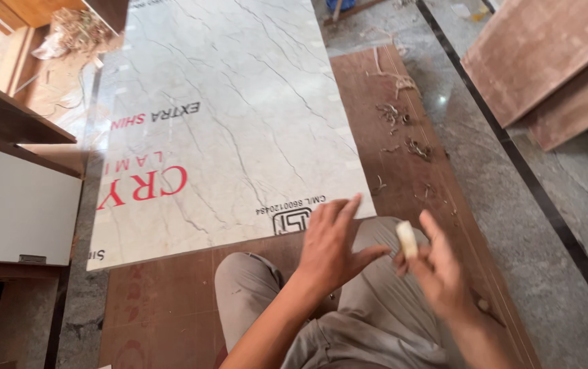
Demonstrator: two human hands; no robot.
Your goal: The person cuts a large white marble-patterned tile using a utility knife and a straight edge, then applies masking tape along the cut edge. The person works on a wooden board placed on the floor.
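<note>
Right hand (437, 270) pinches a small pale stub (406, 239) between thumb and fingers; the stub stands nearly upright above the fingertips, and I can't tell what it is made of because the hand is blurred. Left hand (331, 249) holds nothing: its fingers are spread and loose, the palm turned down, hovering over my bent knee (253, 287) in grey-beige trousers.

I take the marble-look sheet (225, 116) as my landmark. It lies flat on a brown board (403, 178), and its near edge runs just beyond the fingertips of the left hand, which overlap its near right corner in my view. I can't tell whether they touch it. The stub is just off that same corner, on the near right side, over the brown board and apart from the sheet.

Right of the sheet, wood shavings (403, 133) lie scattered on the bare strip of the board. Farther right, past the board, I see a polished grey floor (554, 205) with a dark stripe, and stacked brown panels (547, 61) at the far right. Left of the sheet sits a white panel (17, 205) beneath dark wooden shelves (7, 116).
</note>
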